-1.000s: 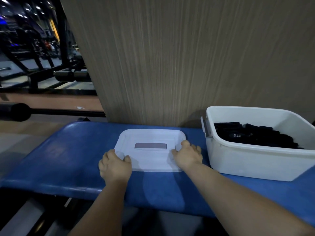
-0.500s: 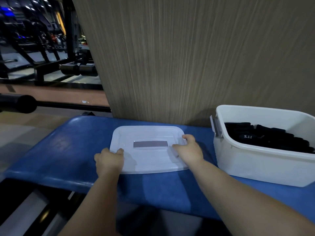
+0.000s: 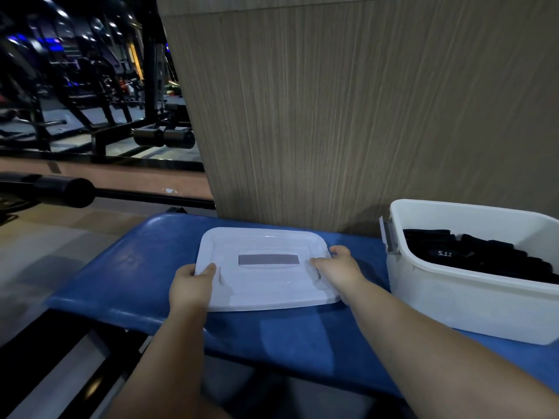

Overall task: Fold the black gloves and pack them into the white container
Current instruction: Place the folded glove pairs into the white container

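A white container point(image 3: 472, 300) stands on the right of the blue bench pad point(image 3: 127, 270). Folded black gloves point(image 3: 484, 258) lie packed inside it, one showing a "5.11" mark. The container's white lid point(image 3: 266, 285), with a grey rectangle in its middle, sits over the pad's centre, left of the container. My left hand point(image 3: 190, 285) grips the lid's left edge, thumb on top. My right hand point(image 3: 341, 267) grips its right edge, thumb on top and fingers curled round the rim.
A tall wood-grain panel point(image 3: 348, 116) rises right behind the bench. A grey latch point(image 3: 388, 237) hangs on the container's left end. Dark gym machines and a padded bar point(image 3: 66, 192) fill the left background.
Both hands have shifted from resting at the lid's near corners to gripping its side edges, and the lid looks tipped up slightly. My view has moved closer and a little left.
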A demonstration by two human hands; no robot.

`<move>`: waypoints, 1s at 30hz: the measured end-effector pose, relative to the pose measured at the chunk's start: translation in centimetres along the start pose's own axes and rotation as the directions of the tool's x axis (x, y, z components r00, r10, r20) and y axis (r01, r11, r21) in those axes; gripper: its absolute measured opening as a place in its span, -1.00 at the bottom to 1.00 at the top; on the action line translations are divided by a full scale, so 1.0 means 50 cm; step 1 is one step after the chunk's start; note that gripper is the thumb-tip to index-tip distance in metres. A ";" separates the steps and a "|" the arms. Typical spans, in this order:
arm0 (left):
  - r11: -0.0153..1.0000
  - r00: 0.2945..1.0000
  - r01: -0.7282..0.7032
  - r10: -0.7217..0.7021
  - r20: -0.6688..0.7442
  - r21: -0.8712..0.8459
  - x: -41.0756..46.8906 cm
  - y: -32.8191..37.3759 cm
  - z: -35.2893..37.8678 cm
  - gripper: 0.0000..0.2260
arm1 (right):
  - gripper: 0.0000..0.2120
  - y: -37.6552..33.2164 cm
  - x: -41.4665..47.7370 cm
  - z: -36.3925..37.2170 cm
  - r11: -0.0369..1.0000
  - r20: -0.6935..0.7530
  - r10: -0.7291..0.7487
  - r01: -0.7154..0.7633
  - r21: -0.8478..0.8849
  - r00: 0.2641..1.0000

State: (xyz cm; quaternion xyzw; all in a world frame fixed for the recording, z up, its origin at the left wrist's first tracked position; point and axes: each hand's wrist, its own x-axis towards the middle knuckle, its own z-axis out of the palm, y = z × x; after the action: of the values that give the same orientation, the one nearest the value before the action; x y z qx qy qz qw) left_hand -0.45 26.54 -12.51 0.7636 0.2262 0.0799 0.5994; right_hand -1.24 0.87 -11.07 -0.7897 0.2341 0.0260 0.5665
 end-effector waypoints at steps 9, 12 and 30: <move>0.991 1.000 -0.030 0.030 -0.001 -0.131 -0.004 0.036 -0.066 -0.80 | -0.52 -0.073 -0.058 0.001 0.957 -0.023 -0.210 0.201 -0.209 0.977; 0.981 0.998 -0.059 0.057 -0.017 -0.183 -0.005 0.068 -0.072 -0.70 | -0.48 -0.110 -0.077 -0.015 0.945 -0.045 -0.258 0.242 -0.222 0.965; 0.956 0.934 -0.168 0.233 0.270 -0.242 -0.166 0.238 0.164 -0.80 | -0.49 -0.137 -0.141 -0.366 0.925 -0.308 -0.296 0.191 -0.329 0.904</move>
State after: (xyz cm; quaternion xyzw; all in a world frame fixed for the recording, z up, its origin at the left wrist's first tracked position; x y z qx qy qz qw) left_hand -1.61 13.55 -2.13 0.7169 0.0447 0.0499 0.6940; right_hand -8.88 -11.62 3.69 -0.8792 0.2234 -0.1532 0.3920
